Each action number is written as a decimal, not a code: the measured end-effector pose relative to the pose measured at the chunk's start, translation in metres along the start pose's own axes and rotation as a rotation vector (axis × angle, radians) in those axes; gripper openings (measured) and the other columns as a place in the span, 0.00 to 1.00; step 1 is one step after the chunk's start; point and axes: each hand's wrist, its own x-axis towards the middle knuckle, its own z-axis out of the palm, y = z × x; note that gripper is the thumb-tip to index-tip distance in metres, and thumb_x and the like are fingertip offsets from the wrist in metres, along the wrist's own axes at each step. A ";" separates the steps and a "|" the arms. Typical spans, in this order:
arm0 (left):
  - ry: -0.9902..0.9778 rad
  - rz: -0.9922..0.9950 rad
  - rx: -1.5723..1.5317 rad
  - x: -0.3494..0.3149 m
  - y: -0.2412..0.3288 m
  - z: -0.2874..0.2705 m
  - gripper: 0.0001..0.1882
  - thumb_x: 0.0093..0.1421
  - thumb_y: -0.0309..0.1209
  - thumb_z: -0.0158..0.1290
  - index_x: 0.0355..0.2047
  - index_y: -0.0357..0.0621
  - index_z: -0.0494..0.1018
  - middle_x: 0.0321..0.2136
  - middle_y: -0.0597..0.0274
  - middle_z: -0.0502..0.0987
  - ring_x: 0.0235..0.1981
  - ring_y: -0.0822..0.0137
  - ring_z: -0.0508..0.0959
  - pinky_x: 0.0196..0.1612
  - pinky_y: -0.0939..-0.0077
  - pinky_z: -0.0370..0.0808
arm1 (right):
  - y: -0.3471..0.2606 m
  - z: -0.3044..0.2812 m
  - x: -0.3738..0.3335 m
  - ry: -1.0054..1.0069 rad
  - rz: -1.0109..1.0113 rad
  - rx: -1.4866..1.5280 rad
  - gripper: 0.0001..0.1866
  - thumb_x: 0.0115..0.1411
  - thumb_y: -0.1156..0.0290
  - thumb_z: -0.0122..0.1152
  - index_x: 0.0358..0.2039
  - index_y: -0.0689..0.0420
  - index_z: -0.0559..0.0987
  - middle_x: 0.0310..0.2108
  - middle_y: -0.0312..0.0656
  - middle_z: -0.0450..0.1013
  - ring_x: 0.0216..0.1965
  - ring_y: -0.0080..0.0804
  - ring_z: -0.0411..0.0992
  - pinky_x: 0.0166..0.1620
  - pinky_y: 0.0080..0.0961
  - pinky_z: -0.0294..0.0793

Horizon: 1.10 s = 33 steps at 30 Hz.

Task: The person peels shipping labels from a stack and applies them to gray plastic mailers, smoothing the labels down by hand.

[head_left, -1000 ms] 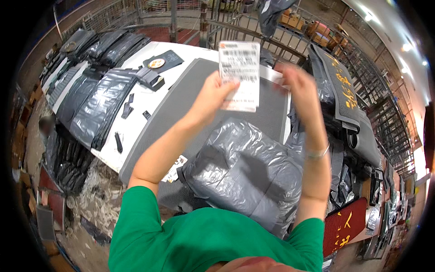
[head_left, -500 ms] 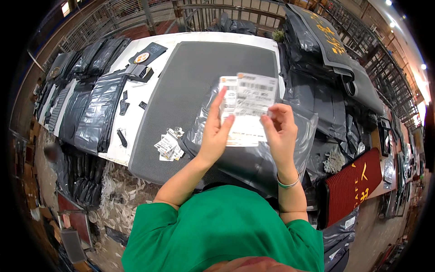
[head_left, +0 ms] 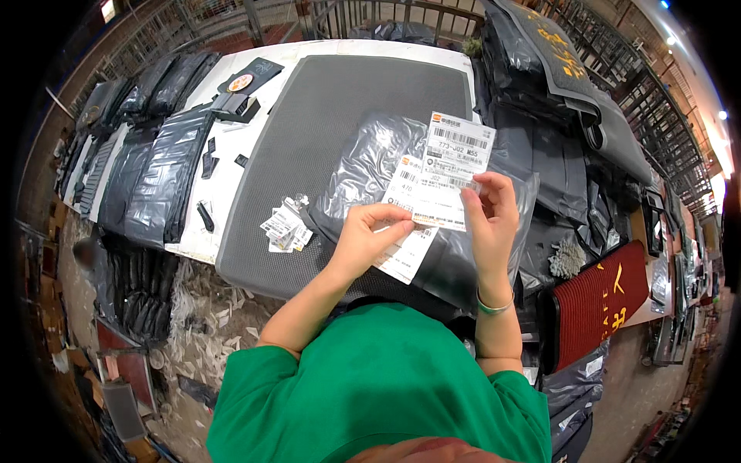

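Note:
Two white printed shipping labels overlap in front of me, above a dark grey plastic bag (head_left: 367,158) on a grey textured mat (head_left: 266,204). My left hand (head_left: 363,243) is closed in a pinch at the lower label (head_left: 409,261), thumb and forefinger by its middle. With thumb and bent fingers, my right hand (head_left: 492,220) grips the right edge of the upper label (head_left: 461,143), which partly covers the other one. Left of my left hand, a small pile of labels or tags (head_left: 285,228) lies on the mat.
Stacks of black plastic-wrapped packages (head_left: 170,181) line the left of the white table (head_left: 197,231). More wrapped goods and rolled grey mats (head_left: 571,85) rise at the right. A red mat (head_left: 598,309) sits at the near right, beside pale grey knitted gloves (head_left: 567,258).
The labels have slid apart: the upper one has moved right with my right hand, the lower one down and left. My left hand has gone from flat behind them to a pinch.

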 end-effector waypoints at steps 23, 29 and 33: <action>0.823 0.236 -0.321 -0.113 -0.022 -0.181 0.07 0.47 0.27 0.49 0.27 0.39 0.67 0.23 0.62 0.69 0.26 0.72 0.69 0.31 0.80 0.70 | 0.039 -0.025 0.043 -0.110 0.067 0.076 0.09 0.61 0.69 0.43 0.31 0.60 0.71 0.31 0.43 0.73 0.34 0.27 0.72 0.39 0.22 0.72; 0.465 0.247 0.255 -0.101 -0.011 -0.121 0.04 0.40 0.24 0.51 0.17 0.40 0.66 0.19 0.66 0.68 0.22 0.75 0.67 0.26 0.82 0.63 | 0.032 0.071 -0.020 -0.832 0.576 0.413 0.22 0.61 0.58 0.41 0.49 0.61 0.64 0.43 0.46 0.68 0.41 0.29 0.69 0.41 0.25 0.71; 0.182 0.288 0.340 -0.099 0.005 -0.096 0.04 0.38 0.25 0.53 0.16 0.39 0.69 0.17 0.64 0.70 0.21 0.74 0.69 0.24 0.81 0.62 | 0.037 0.086 -0.023 -0.883 1.029 1.017 0.31 0.61 0.49 0.31 0.52 0.64 0.57 0.46 0.51 0.64 0.47 0.37 0.65 0.46 0.31 0.68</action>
